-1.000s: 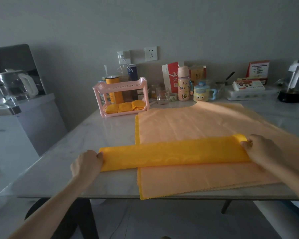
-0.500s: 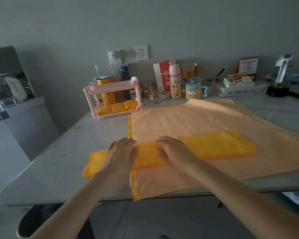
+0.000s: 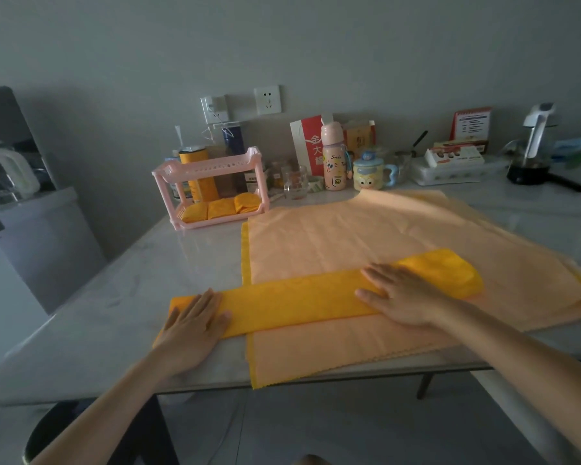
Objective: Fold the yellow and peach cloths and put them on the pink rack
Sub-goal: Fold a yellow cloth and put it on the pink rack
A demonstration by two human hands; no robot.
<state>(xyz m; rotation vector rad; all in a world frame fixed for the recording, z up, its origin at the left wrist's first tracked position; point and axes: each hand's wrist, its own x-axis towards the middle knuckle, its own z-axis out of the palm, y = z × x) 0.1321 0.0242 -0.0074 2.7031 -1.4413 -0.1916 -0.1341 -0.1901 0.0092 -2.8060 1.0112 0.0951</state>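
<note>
A yellow cloth (image 3: pixel 296 302), folded into a long narrow strip, lies across the near part of the table. It rests partly on a stack of flat peach cloths (image 3: pixel 366 236). My left hand (image 3: pixel 195 325) presses flat on the strip's left end, fingers straight. Flat on the strip right of its middle lies my right hand (image 3: pixel 401 293). The pink rack (image 3: pixel 212 169) stands at the back left of the table, with three folded yellow cloths (image 3: pixel 220 208) on its lower shelf.
Along the wall stand a pink bottle (image 3: pixel 333 159), a cartoon mug (image 3: pixel 369 171), a glass (image 3: pixel 295 182), boxes and a jug (image 3: pixel 534 146). A grey counter with a kettle (image 3: pixel 10 176) is at the left. The marble table (image 3: pixel 131 280) has bare surface on its left side.
My hands were at the strip's two ends, met at its middle, and now have slid apart, the left hand to the left end and the right hand toward the right.
</note>
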